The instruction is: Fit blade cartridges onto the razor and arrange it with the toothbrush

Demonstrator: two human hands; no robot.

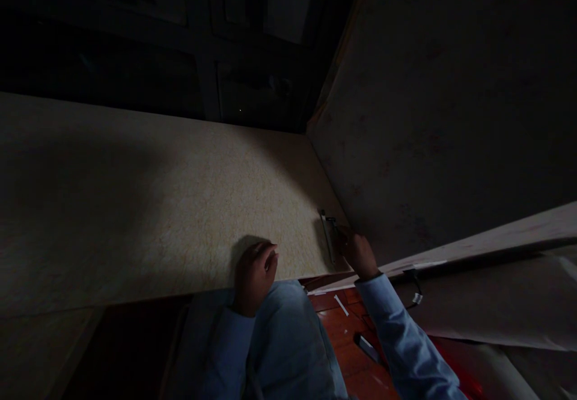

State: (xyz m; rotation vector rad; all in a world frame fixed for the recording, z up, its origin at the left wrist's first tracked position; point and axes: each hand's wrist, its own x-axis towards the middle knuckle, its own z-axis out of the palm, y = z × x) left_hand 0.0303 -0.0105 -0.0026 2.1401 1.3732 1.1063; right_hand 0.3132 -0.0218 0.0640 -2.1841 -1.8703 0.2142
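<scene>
My left hand (255, 273) rests at the front edge of a pale marbled ledge (202, 189). Its fingers are curled in a loose fist, and I see nothing in them. Over by the wall, my right hand (358, 254) is closed, with the fingertips on a small dark slim object (332, 221) whose kind I cannot make out in the dim light. Just left of these fingers a thin pale stick with a dark end, pen-like (328, 237), lies on the ledge. The right palm side is hidden.
A patterned wall (415, 147) bounds the ledge on the right, and a dark window (252, 81) stands behind it. Below, on the reddish floor (331, 334), lie a white strip (341, 305) and a dark-and-pale flat object (367, 347). A black cable (418, 283) hangs at the right.
</scene>
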